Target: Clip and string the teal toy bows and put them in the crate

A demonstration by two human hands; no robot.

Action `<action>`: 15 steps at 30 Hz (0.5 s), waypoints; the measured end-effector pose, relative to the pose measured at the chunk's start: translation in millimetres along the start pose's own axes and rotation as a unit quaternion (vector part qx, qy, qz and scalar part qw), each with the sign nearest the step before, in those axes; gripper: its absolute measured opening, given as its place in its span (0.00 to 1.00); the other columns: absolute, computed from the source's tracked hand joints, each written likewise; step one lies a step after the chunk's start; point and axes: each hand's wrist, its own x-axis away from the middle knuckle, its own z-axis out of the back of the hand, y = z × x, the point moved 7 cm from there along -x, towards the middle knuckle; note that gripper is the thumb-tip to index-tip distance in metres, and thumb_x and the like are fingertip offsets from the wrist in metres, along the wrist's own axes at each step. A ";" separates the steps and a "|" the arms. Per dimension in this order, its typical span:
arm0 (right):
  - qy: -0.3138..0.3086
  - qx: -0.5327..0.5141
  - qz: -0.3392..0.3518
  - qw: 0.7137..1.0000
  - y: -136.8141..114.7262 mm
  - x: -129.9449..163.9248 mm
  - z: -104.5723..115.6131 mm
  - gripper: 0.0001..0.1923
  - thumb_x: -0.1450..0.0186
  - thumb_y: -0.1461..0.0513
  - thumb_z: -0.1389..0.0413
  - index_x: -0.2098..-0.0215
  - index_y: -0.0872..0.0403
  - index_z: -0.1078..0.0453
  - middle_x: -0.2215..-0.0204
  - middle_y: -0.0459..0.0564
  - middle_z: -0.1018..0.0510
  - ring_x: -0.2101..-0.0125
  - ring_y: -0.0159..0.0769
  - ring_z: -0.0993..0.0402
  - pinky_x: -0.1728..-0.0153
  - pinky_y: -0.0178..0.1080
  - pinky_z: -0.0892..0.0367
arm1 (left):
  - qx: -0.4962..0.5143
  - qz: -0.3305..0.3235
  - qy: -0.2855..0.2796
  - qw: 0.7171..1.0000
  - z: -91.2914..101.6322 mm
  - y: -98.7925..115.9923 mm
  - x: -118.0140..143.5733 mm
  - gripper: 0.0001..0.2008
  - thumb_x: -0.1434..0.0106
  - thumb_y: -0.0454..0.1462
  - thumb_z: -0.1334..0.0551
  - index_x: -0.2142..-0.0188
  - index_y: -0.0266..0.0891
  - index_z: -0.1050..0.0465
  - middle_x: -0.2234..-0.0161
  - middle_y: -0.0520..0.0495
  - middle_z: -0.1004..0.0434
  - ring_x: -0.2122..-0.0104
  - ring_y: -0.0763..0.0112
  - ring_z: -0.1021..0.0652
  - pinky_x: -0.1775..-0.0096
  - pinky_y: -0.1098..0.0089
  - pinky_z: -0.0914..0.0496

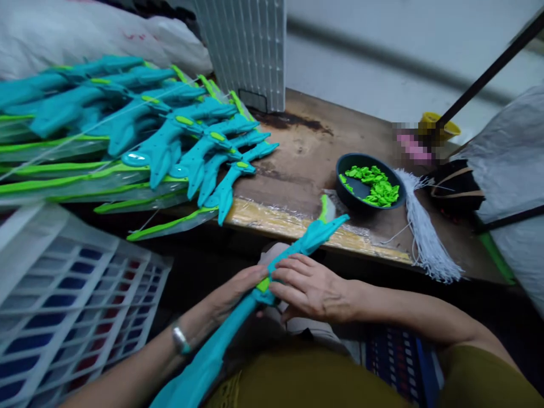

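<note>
Across my lap lies a long teal plastic toy bow point(238, 317), slanting from lower left up to the table edge. A green-edged, clear limb tip point(327, 209) shows behind its far end. My left hand point(240, 286) is closed around its middle from the left, its thumb by a small green insert point(264, 284). From the other side my right hand point(308, 286) lays its bent fingers over the bow just beside that insert. The undersides of both hands are hidden. On the table beyond is a dark bowl point(365, 205) holding green plastic pieces point(378, 187).
Several teal bows point(165, 130) with green limbs are piled at the left of the wooden table point(297, 170). White strings point(425, 232) hang over its front edge. A white plastic crate point(85, 306) stands lower left. A dark pole point(488, 71) crosses upper right, by a yellow container point(446, 129).
</note>
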 end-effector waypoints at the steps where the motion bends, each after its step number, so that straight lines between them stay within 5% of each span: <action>1: 0.028 -0.001 -0.012 1.000 11.7 5.0 11.0 0.19 0.23 0.54 0.45 0.46 0.64 0.29 0.50 0.62 0.21 0.45 0.48 0.27 0.42 0.50 0.29 | -0.016 -0.005 0.030 0.999 12.2 6.7 1.4 0.24 0.48 0.48 0.22 0.58 0.38 0.22 0.73 0.51 0.21 0.76 0.71 0.24 0.77 0.75 0.30; 4: 0.127 0.029 -0.184 0.974 85.0 40.1 57.6 0.15 0.26 0.55 0.41 0.47 0.57 0.27 0.52 0.58 0.19 0.46 0.44 0.25 0.43 0.49 0.28 | -0.079 -0.024 0.075 0.994 40.1 22.7 6.0 0.29 0.51 0.52 0.21 0.58 0.38 0.24 0.73 0.50 0.20 0.75 0.68 0.22 0.72 0.72 0.26; 6: 0.164 0.094 -0.427 0.884 155.4 93.2 90.4 0.12 0.28 0.54 0.40 0.52 0.53 0.25 0.54 0.53 0.19 0.50 0.42 0.23 0.45 0.46 0.27 | -0.152 -0.030 0.056 0.986 46.0 25.5 7.5 0.29 0.50 0.56 0.22 0.60 0.38 0.26 0.71 0.47 0.17 0.72 0.63 0.19 0.68 0.68 0.24; 9: 0.165 0.161 -0.597 0.769 220.8 175.7 127.2 0.15 0.25 0.61 0.52 0.47 0.59 0.28 0.54 0.59 0.20 0.56 0.41 0.22 0.49 0.44 0.26 | -0.290 -0.057 0.071 0.953 49.3 17.8 7.9 0.26 0.45 0.56 0.26 0.59 0.39 0.25 0.67 0.45 0.15 0.66 0.57 0.18 0.63 0.66 0.24; 12: 0.109 0.209 -0.713 0.660 241.0 253.1 142.3 0.16 0.23 0.63 0.54 0.46 0.62 0.29 0.51 0.63 0.22 0.52 0.41 0.23 0.46 0.46 0.28 | -0.379 -0.098 0.121 0.912 48.5 -6.9 6.0 0.25 0.44 0.56 0.29 0.57 0.41 0.22 0.68 0.48 0.17 0.66 0.56 0.19 0.63 0.67 0.26; 15: -0.008 0.187 -0.798 0.573 231.6 314.3 122.9 0.13 0.25 0.57 0.42 0.51 0.59 0.26 0.53 0.55 0.21 0.54 0.41 0.22 0.49 0.48 0.25 | -0.434 -0.110 0.139 0.883 43.6 -44.3 1.8 0.23 0.42 0.57 0.31 0.58 0.43 0.20 0.69 0.48 0.17 0.68 0.56 0.20 0.65 0.68 0.29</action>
